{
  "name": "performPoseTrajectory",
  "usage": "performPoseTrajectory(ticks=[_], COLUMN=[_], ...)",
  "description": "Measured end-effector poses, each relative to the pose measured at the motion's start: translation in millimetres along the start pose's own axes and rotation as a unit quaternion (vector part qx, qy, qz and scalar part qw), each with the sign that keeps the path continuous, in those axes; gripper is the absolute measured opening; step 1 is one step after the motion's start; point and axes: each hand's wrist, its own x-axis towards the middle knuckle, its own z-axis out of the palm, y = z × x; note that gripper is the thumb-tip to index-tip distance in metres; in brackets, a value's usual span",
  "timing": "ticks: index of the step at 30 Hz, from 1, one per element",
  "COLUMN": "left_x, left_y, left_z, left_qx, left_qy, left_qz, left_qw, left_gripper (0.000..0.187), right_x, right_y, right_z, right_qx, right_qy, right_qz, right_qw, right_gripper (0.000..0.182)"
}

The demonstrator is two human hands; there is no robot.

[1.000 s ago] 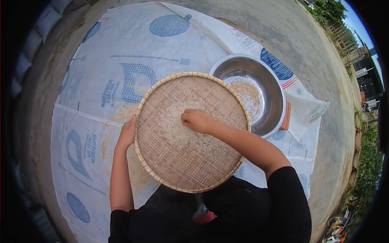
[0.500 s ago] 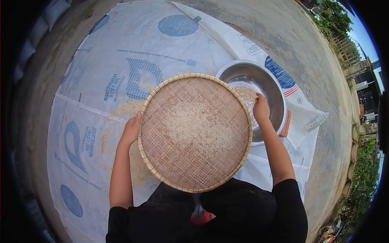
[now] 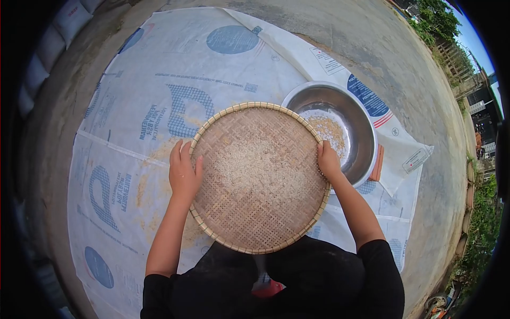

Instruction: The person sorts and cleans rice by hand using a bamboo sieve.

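Note:
A round woven bamboo winnowing tray (image 3: pixel 255 218) lies in front of my body, its near edge at my lap. Pale rice grains (image 3: pixel 249 165) are spread over its middle. My left hand (image 3: pixel 184 173) straddles the left rim, thumb over the inside and fingers stretched along the outside. On the right rim, my right hand (image 3: pixel 329 161) grips with the thumb on top; its other fingers are partly hidden. Just beyond that hand stands a metal basin (image 3: pixel 364 141), partly behind the tray, with brownish and white grains (image 3: pixel 328 133) in its bottom.
A white printed plastic sheet (image 3: pixel 138 95) covers the ground, with scattered husks (image 3: pixel 141 191) left of the tray. A reddish brick (image 3: pixel 377 165) sits by the basin's right side. White sacks (image 3: pixel 71 21) stand at upper left, and plants (image 3: pixel 478 239) line the right edge.
My right hand has come from over the basin back to the tray's right rim. My left hand has shifted at the left rim, its thumb now over the inside.

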Motion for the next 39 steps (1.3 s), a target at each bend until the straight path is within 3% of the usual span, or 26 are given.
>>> performPoseTrajectory(ticks=[2,4,6,9,10,12,13,15,19,21,22,24,25,26,27,28,29,30,31,33,37,39], left_x=[-0.6,-12.5,-31.9,-40.9,-47.6,-54.7,-57.6,-68.8,-81.0,-81.5,-81.5,-83.1,-88.5,-96.4,-98.6,-99.7,-96.0,-92.1,-87.6,-75.2,-47.2,-37.4], left_y=[33.6,58.1,70.4,96.6,98.5,98.9,95.9,85.7,55.4,39.4,32.1,18.0,6.9,-6.5,-14.9,-24.4,-29.8,-35.4,-42.5,-57.6,-106.7,-113.5], left_z=[12.3,41.4,74.7,85.7,89.2,94.4,91.4,77.2,28.1,4.0,-8.8,-28.7,-25.3,-15.2,-12.1,-10.1,-10.2,-10.4,-12.1,-20.4,-41.8,-50.8], left_qx=[-0.044,-0.051,0.018,-0.035,-0.037,-0.099,-0.097,-0.117,-0.062,0.031,0.035,0.072,0.073,-0.015,-0.104,-0.104,-0.363,-0.581,-0.586,-0.415,-0.399,-0.484], left_qy=[-0.087,-0.178,-0.223,-0.286,-0.286,-0.277,-0.273,-0.301,-0.356,-0.321,-0.323,-0.228,-0.227,-0.130,-0.027,-0.024,-0.129,-0.219,-0.218,-0.294,-0.234,-0.126], left_qz=[0.053,0.036,0.102,0.151,0.146,0.269,0.267,0.350,0.340,0.217,0.220,0.056,0.058,-0.072,-0.200,-0.201,-0.366,-0.483,-0.482,-0.390,-0.390,-0.361], left_qw=[0.994,0.982,0.969,0.946,0.946,0.917,0.919,0.879,0.868,0.921,0.920,0.969,0.969,0.989,0.974,0.974,0.847,0.617,0.614,0.768,0.796,0.787], left_gripper=[0.054,0.059,0.064,0.068,0.068,0.068,0.068,0.067,0.065,0.062,0.062,0.059,0.059,0.054,0.049,0.049,0.045,0.041,0.041,0.033,0.032,0.032], right_x=[-0.2,0.4,-1.1,0.0,-1.8,-2.4,-1.0,-1.3,-1.5,-1.6,-0.9,-0.4,-0.6,-1.2,-1.9,-1.7,-0.1,1.6,2.6,2.2,-23.7,-14.6], right_y=[2.0,1.8,-2.5,-6.7,-6.6,-8.0,-9.8,-8.6,-7.0,-4.6,-3.4,-2.6,-2.4,-2.1,-2.3,-4.1,-5.9,-5.8,-3.9,-3.7,-52.9,-49.2], right_z=[1.6,2.9,-0.2,-3.9,-3.9,-4.9,-5.0,-3.5,-4.7,-1.7,-1.2,-2.0,-3.0,-4.0,-5.5,-6.9,-7.8,-8.0,-8.9,-8.2,-8.8,-5.5], right_qx=[-0.005,-0.007,-0.015,-0.027,-0.027,-0.032,-0.033,-0.030,-0.023,-0.008,0.001,0.006,0.008,0.009,0.018,0.027,0.026,0.032,0.037,0.058,0.138,0.153], right_qy=[0.013,0.006,0.006,0.006,0.011,0.000,-0.009,-0.009,-0.004,-0.001,0.004,0.000,-0.007,-0.006,-0.008,-0.010,-0.008,-0.003,0.001,-0.002,-0.035,-0.076], right_qz=[-0.010,-0.006,-0.002,-0.004,-0.012,-0.008,0.000,0.000,-0.002,0.004,0.004,0.010,0.014,0.014,0.011,0.006,0.003,-0.001,-0.004,-0.022,-0.076,-0.110], right_qw=[1.000,1.000,1.000,1.000,1.000,0.999,0.999,1.000,1.000,1.000,1.000,1.000,1.000,1.000,1.000,1.000,1.000,0.999,0.999,0.998,0.987,0.979], right_gripper=[0.028,0.028,0.028,0.029,0.029,0.029,0.029,0.029,0.030,0.030,0.030,0.031,0.031,0.031,0.032,0.032,0.032,0.032,0.033,0.032,0.035,0.035])
